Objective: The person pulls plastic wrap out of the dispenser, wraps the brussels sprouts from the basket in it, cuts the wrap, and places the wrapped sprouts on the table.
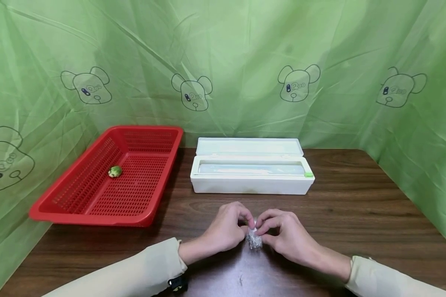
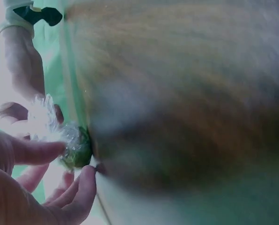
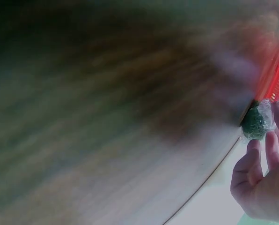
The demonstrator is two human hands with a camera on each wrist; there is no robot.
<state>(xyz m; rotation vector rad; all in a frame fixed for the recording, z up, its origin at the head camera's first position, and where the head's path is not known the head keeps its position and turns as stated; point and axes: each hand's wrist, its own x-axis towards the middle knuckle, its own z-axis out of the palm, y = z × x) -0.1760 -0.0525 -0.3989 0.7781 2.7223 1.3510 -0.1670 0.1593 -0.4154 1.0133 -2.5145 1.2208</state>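
Note:
Both hands meet around a small round green vegetable that looks like a Brussels sprout point(image 2: 81, 154), loosely covered in crinkled clear plastic wrap point(image 1: 254, 240). It sits at the tabletop, in front of the white box. From the left side, my left hand point(image 1: 228, 227) pinches the wrap with thumb and forefinger. Opposite it, my right hand point(image 1: 291, 237) pinches the gathered wrap from the right with thumb and fingers. In the left wrist view, the wrap bunches up into a loose tuft. The right wrist view shows the covered sprout point(image 3: 254, 123) beside the right fingertips.
A white wrap dispenser point(image 1: 250, 185) stands behind the hands, lid raised, with a roll of film inside and a green slider at its right end. To the left, a red plastic basket point(image 1: 134, 219) holds one bare sprout point(image 1: 115, 171). Green cloth point(image 1: 241, 41) surrounds the wooden table point(image 1: 357, 206).

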